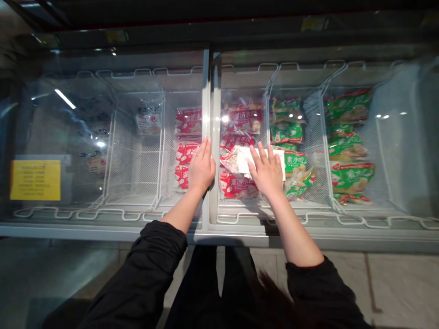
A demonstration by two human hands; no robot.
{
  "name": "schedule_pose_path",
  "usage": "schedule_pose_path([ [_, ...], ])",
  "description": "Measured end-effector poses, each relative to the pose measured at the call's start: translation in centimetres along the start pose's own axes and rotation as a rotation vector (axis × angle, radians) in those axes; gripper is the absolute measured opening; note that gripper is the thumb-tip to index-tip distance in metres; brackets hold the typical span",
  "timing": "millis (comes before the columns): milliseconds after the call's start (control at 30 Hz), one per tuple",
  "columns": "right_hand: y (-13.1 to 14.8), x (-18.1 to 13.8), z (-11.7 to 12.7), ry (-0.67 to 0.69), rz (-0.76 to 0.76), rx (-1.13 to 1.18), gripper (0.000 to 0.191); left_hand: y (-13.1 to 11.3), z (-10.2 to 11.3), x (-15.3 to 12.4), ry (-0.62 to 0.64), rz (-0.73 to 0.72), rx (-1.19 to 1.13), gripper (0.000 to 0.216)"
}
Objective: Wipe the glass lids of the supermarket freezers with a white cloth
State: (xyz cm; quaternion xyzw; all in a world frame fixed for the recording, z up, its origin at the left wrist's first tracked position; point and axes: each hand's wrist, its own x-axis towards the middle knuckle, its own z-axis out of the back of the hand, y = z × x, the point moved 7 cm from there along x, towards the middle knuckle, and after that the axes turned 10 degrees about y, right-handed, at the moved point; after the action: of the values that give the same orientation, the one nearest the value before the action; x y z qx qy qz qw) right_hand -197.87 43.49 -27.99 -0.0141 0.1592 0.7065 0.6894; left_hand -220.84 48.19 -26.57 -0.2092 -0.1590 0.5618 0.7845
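Note:
My right hand (266, 170) lies flat with its fingers spread on a folded white wipe (244, 162), cloth or paper I cannot tell. The wipe rests on the right sliding glass lid of a chest freezer. My left hand (202, 168) is stretched out flat against the upright grey lid frame (206, 100) in the middle, fingers close together, holding nothing. Beneath the glass, near both hands, red bags of frozen dumplings (242, 186) are stacked. Green dumpling bags (287, 133) sit to the right of them.
White wire dividers (159, 151) split the freezer into compartments. More green bags (353, 176) lie at the right, and white packages (149, 121) at the left. A yellow notice (35, 180) is on the left glass. The freezer's front rail (233, 239) runs before my legs, above a tiled floor.

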Motion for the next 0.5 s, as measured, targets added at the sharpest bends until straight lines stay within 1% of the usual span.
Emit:
schedule_pose_path([
  [33, 0.4, 1.3, 0.1, -0.016, -0.041, 0.006, 0.063, 0.1, -0.1, -0.1, -0.010, -0.010, -0.016, 0.067],
  [67, 1.4, 2.4, 0.0, -0.022, -0.061, 0.007, 0.064, 0.3, -0.2, -0.1, -0.017, -0.022, -0.036, 0.068],
  [133, 4.6, 3.4, -0.6, -0.007, -0.025, -0.004, 0.064, 0.7, -0.4, -0.1, -0.027, -0.052, -0.091, 0.072],
  [167, 6.5, 3.2, -1.0, 0.008, 0.018, -0.012, 0.063, 1.0, -0.5, -0.1, -0.030, -0.068, -0.124, 0.074],
  [233, 9.5, 1.4, -1.9, 0.039, 0.115, -0.026, 0.061, 1.5, -0.7, 0.0, -0.035, -0.095, -0.198, 0.077],
  [300, 10.7, -1.6, -2.7, 0.063, 0.185, -0.033, 0.058, 1.9, -0.6, 0.0, -0.035, -0.118, -0.265, 0.078],
  [333, 10.5, -3.1, -2.9, 0.073, 0.201, -0.036, 0.057, 1.9, -0.5, 0.0, -0.025, -0.137, -0.288, 0.078],
  [400, 8.6, -5.5, -3.2, 0.083, 0.176, -0.043, 0.056, 1.5, -0.2, -0.6, 0.021, -0.188, -0.304, 0.079],
  [433, 7.3, -6.2, -3.2, 0.081, 0.137, -0.045, 0.056, 1.1, 0.0, -1.1, 0.055, -0.211, -0.292, 0.079],
  [500, 4.8, -6.4, -2.9, 0.053, 0.020, -0.043, 0.057, 0.5, 0.4, -2.9, 0.124, -0.235, -0.229, 0.080],
])
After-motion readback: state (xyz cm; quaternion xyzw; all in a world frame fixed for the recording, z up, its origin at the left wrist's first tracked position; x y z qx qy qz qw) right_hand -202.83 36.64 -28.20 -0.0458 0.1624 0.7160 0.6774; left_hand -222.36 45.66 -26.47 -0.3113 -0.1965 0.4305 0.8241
